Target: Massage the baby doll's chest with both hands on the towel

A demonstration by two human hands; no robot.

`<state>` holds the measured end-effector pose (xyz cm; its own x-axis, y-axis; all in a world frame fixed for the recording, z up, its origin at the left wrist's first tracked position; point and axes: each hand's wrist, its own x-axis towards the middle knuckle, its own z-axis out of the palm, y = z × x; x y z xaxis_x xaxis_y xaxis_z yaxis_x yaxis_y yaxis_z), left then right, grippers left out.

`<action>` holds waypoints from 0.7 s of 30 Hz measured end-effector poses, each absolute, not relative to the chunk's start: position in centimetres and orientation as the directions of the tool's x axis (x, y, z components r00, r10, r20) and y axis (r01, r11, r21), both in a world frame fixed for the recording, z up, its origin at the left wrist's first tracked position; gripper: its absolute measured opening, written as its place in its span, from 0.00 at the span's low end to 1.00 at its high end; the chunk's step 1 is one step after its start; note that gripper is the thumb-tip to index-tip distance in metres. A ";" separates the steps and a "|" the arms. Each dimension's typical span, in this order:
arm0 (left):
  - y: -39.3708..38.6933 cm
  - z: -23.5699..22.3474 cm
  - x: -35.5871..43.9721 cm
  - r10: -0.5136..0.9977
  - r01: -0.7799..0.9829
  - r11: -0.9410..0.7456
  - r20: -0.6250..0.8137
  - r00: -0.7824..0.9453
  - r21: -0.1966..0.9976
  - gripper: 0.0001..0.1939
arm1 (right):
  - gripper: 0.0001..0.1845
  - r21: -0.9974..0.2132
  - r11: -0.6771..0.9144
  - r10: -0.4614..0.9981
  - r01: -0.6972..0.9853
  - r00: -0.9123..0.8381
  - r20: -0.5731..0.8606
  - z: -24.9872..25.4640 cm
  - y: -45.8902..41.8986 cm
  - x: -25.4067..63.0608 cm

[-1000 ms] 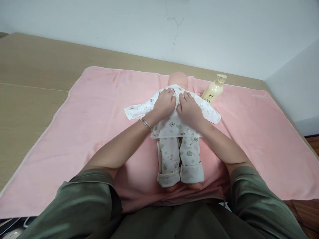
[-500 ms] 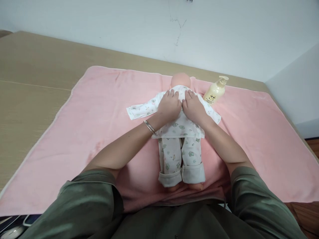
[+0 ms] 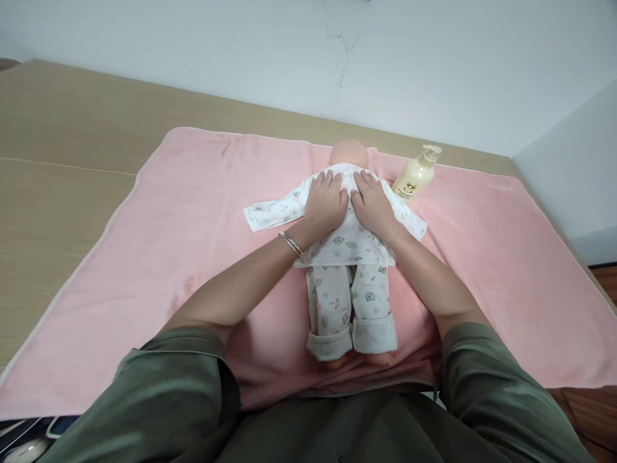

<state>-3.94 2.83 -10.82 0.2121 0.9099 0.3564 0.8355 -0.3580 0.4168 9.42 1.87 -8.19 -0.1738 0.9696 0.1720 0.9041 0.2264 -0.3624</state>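
Note:
A baby doll [image 3: 349, 153] lies face down, as far as I can tell, with its head away from me. It wears a white printed top [image 3: 354, 247] and matching trousers [image 3: 332, 302] with turned-up cuffs. My left hand [image 3: 326, 202] rests flat on the left side of the doll's upper back, a silver bangle [image 3: 290, 243] at the wrist. Beside it, my right hand [image 3: 372, 200] lies on the right side of the upper back. Both hands are open, fingers pointing toward the head, thumbs close together. The doll's feet show below the cuffs.
Under the doll spreads a pink blanket [image 3: 202, 212] on a tan table [image 3: 72, 122]. A cream pump bottle [image 3: 415, 177] stands near the doll's right sleeve. Behind is a white wall [image 3: 241, 51]. A partly cut-off pale object [image 3: 26, 450] sits at the bottom left corner.
Both hands have shifted very slightly on the doll's back, the left one's fingers a little more spread. The doll and bottle stay in place.

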 end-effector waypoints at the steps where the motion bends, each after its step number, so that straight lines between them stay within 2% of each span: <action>1: 2.9 -10.8 -4.0 0.908 0.834 -0.361 0.359 0.214 0.416 0.25 | 0.32 -0.361 0.235 0.967 0.902 -0.179 0.182 -8.3 1.9 9.4; 8: 2.8 -10.6 -3.9 0.920 0.841 -0.337 0.338 0.198 0.424 0.25 | 0.32 -0.338 0.238 0.965 0.911 -0.182 0.191 -8.5 1.7 9.3; 16: 0.0 -10.0 -2.9 0.912 0.877 -0.342 0.344 0.223 0.339 0.28 | 0.34 -0.386 0.333 0.943 0.861 -0.294 0.158 -8.5 3.2 11.1; 21: -0.1 -9.5 -3.0 0.914 0.880 -0.349 0.324 0.244 0.321 0.29 | 0.34 -0.375 0.322 0.947 0.869 -0.290 0.141 -8.1 3.1 11.1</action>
